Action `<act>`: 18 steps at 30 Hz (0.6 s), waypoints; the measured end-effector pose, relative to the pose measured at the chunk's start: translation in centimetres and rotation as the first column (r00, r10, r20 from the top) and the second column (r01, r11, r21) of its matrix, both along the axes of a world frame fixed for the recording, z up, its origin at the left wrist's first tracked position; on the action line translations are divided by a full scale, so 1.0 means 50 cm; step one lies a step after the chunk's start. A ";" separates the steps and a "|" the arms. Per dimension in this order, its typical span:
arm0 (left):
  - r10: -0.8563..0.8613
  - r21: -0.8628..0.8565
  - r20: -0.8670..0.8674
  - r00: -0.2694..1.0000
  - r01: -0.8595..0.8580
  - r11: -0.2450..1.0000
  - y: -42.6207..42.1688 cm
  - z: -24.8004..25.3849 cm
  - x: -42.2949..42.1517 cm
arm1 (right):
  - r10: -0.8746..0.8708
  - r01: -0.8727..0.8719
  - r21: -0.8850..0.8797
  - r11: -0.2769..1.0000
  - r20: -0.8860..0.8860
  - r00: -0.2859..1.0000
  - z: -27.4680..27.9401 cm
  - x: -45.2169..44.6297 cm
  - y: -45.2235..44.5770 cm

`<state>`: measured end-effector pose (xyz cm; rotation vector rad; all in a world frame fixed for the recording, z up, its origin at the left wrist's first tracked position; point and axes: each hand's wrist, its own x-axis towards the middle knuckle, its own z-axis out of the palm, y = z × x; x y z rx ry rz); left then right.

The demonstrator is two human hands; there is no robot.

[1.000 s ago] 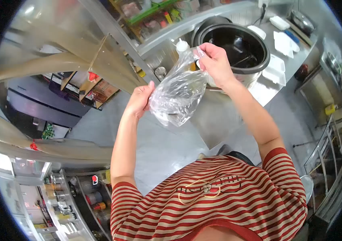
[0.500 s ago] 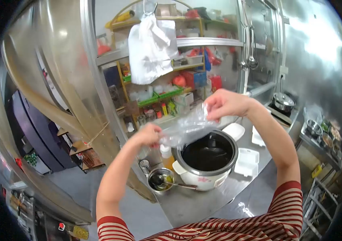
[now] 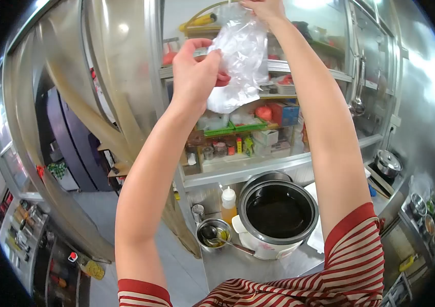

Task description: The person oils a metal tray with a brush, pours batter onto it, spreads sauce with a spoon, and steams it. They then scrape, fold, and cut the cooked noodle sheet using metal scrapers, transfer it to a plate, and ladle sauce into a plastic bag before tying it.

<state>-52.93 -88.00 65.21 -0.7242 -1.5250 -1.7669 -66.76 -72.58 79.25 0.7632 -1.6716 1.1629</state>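
High in the head view, my right hand [image 3: 266, 9] pinches the top of a clear crinkled plastic bag [image 3: 240, 59] near the hanging spot of white plastic bags [image 3: 223, 101]. My left hand [image 3: 196, 71] is raised at the bag's left side, its fingers curved with a gap between thumb and forefinger. Whether it touches the bag is hard to tell. Below my arms stands a white cooker [image 3: 266, 248] with dark liquid [image 3: 280, 211] in its black pot. To its left are a steel bowl [image 3: 204, 246] with a ladle [image 3: 238, 247] in it and a squeeze bottle [image 3: 229, 204].
Shelves behind a metal-framed opening hold green baskets [image 3: 248, 126], jars and boxes. A lidded steel pot [image 3: 387, 162] is at the right, above several bowls [image 3: 418, 204]. Plastic strip curtains [image 3: 69, 87] hang on the left. A shaker [image 3: 198, 212] stands near the counter's left edge.
Both hands have risen from above the cooker to the hanging bags, carrying the clear bag up. The bag has gone from stretched sideways to hanging down. The view has shifted too.
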 end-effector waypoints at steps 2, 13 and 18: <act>0.010 -0.030 0.045 0.999 -0.009 1.000 -0.002 -0.004 -0.012 | 0.112 -0.098 -0.124 0.987 0.112 0.987 -0.011 -0.043 0.011; 0.308 -0.299 -0.392 0.867 -0.436 0.849 -0.070 -0.160 -0.071 | 0.314 -0.337 -0.311 0.889 -0.123 0.941 -0.279 0.057 -0.015; 0.258 -0.421 -0.009 0.966 -0.238 0.876 -0.121 -0.209 -0.026 | 0.631 -0.520 -0.398 0.756 0.229 0.741 -0.410 0.076 -0.092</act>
